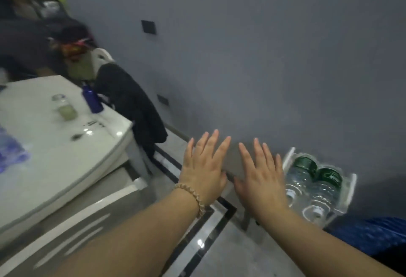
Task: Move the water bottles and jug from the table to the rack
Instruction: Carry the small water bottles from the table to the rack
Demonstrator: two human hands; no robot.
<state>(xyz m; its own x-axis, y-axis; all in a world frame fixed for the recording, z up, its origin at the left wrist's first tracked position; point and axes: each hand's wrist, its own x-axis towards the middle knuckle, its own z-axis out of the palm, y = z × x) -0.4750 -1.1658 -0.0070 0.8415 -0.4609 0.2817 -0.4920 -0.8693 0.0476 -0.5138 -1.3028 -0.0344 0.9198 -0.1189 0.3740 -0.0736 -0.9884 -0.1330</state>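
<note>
Got left hand [203, 166] and right hand [261, 177] empty, fingers [212, 142] spread apart, two green-capped bottles [302, 176] in the rack [351, 186], blue bottle [93, 100] over on the tabletop [55, 155], probably light but slick, so grab mid-body.

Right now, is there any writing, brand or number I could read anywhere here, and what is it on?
No text is readable; the picture is blurred.
The dark marks on the white table: possibly print, too blurred to read.
The blue bottle: no legible label.
The green-capped bottles in the rack: no legible label.
</note>
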